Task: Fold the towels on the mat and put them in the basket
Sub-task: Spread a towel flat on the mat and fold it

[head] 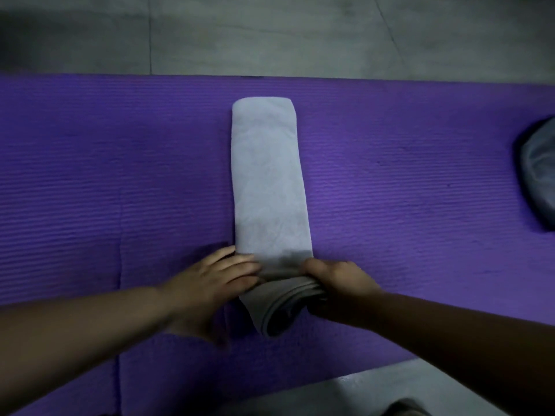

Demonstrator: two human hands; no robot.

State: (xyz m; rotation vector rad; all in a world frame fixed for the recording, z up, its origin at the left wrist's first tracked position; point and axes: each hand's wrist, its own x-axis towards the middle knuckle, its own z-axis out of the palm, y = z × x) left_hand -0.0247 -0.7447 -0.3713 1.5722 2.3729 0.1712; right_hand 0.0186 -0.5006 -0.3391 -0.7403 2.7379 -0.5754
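A pale grey towel [268, 175] lies folded into a long narrow strip on the purple mat [120, 175], running away from me. Its near end is lifted and curled over, showing several layered edges. My left hand [210, 283] holds the near left side of that end, fingers lying over the cloth. My right hand [336, 283] grips the near right side, fingers curled under the raised fold. No basket is in view.
A dark grey rounded object [537, 175] sits on the mat at the right edge, cut off by the frame. Grey tiled floor [270, 34] lies beyond the mat and at the bottom right.
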